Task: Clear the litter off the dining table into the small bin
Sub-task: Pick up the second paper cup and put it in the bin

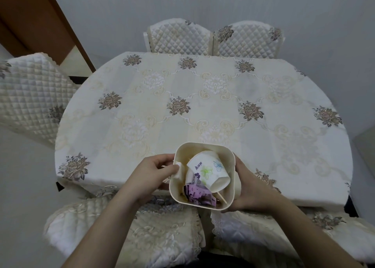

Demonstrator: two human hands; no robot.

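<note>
Cream plastic small bin (203, 146), gripped on both sides by the left hand (150, 176) and right hand (249, 190), hangs over the counter's (223, 97) near edge, holding a paper cup (209, 172), purple wrapper (197, 195) and stick (221, 197); no litter shows on the cloth, so clearing looks finished.

Bin (203, 146): at desk's (203, 97) near edge, between left hand (151, 176) and right hand (249, 186). Inside: paper cup (209, 171) atop wrapper (197, 195), stick (221, 197) beside. Two chairs (213, 38) behind desk.
</note>
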